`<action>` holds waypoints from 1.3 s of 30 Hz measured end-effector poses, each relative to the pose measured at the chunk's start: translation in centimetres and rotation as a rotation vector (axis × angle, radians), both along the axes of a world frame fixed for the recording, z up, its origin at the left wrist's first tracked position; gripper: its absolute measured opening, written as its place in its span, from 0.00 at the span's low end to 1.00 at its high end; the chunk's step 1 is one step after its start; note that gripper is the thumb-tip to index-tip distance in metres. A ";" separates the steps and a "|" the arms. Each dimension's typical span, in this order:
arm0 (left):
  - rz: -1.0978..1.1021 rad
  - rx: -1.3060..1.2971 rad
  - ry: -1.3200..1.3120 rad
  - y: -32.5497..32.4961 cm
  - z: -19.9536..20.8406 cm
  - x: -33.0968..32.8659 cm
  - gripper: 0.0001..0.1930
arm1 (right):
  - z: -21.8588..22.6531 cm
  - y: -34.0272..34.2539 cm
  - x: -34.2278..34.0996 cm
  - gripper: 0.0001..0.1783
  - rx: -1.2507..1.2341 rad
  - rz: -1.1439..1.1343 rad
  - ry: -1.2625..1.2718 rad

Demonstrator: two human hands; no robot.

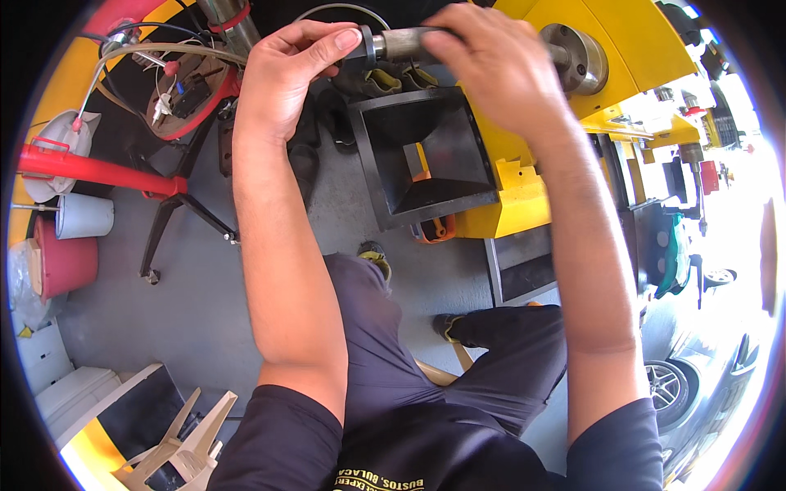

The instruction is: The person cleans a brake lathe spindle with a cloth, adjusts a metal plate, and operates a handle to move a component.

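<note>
My left hand is closed on a black collar-like part at the left end of a metal shaft, thumb pressed along its side. Between my hands lies a grey metal sleeve on the shaft. My right hand is over the sleeve's right end, smeared by motion, so its grip on the dark part under the fingers cannot be told. Right of it, the shaft runs into a round metal flange on a yellow machine.
Below the shaft stands a black square hopper-like frame. A red stand with a round tray is at the left, near buckets. A pale plastic chair is lower left. At the right is a car wheel.
</note>
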State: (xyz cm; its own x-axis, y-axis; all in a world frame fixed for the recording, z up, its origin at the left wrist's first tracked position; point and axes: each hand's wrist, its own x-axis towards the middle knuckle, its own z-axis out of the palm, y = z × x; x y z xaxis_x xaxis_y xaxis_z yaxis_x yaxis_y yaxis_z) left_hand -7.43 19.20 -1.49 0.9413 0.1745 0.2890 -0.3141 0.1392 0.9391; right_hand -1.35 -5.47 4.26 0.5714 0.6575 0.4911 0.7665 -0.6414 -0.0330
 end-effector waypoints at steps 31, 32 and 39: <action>0.016 -0.011 0.081 -0.4 0.3 -0.6 0.09 | -0.6 0.9 -1.6 0.16 0.180 -0.080 -0.139; 0.017 -0.014 0.087 -0.5 0.5 -0.5 0.09 | -0.1 0.8 -0.9 0.15 0.106 -0.189 -0.068; -0.034 -0.022 0.061 0.3 0.3 0.1 0.10 | -1.3 0.9 -1.1 0.18 0.230 -0.041 -0.168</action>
